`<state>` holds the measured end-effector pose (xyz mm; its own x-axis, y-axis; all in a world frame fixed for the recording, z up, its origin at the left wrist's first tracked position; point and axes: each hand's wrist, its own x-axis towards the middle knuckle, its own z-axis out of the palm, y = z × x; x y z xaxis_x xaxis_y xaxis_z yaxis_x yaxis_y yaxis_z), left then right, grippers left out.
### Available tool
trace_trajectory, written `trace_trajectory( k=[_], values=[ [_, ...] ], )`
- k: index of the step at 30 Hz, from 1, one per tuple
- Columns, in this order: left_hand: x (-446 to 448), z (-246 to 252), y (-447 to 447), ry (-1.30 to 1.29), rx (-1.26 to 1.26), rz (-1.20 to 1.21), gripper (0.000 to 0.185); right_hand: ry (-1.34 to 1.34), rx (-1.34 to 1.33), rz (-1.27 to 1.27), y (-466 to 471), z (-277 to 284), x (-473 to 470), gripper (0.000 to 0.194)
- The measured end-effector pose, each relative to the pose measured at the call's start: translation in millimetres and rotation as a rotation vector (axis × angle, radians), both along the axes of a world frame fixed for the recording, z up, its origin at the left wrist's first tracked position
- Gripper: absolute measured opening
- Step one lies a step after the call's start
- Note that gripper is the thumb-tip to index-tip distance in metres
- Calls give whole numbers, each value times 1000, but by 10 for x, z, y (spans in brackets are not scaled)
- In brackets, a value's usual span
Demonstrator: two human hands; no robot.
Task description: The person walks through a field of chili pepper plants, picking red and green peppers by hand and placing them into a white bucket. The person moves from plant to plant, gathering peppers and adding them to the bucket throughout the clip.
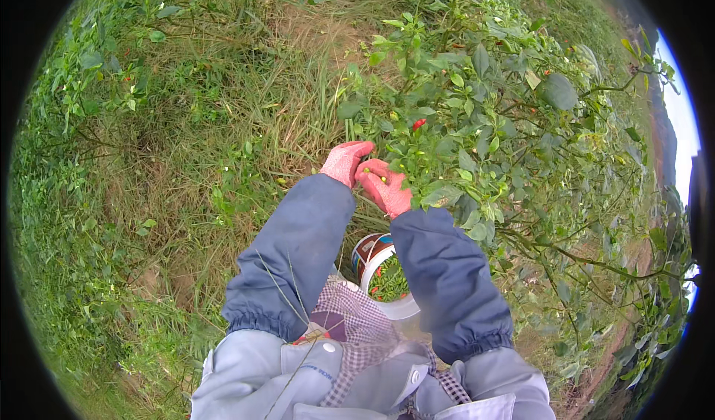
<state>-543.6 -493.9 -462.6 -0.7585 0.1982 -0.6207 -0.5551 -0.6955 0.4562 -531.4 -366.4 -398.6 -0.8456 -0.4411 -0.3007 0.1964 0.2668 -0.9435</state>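
Observation:
Both my hands wear pink-red gloves and are close together at the left edge of a leafy chili pepper plant [447, 124]. My right hand [386, 190] is curled, palm side up, with small green chili tips [384, 179] showing between its fingers. Just left of it, my left hand [343, 163] bends its fingers toward the stems; its fingertips are partly hidden, so whether they grip anything is unclear. A red chili [419, 124] hangs among the leaves beyond my right hand. Below my wrists stands a bucket [366, 280] holding many green and some red chilies [394, 277], partly covered by my right sleeve.
Tall grass [234, 141] and weeds cover the ground to the left, with more chili plants [95, 79] at the far left. A long branch [586, 263] reaches out at the right. Dry grass stalks [290, 286] rise in front of my left sleeve and checked apron [357, 314].

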Motion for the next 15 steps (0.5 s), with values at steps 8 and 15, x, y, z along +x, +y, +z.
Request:
trace_trajectory(
  k=[8, 15],
  values=[
    [397, 192, -302, -105, -164, 206, 60, -655, -563, -20, 200, 708, 599, 21],
    [224, 590, 157, 108, 861, 59, 56, -607, -430, -57, 708, 994, 807, 31]
  ],
)
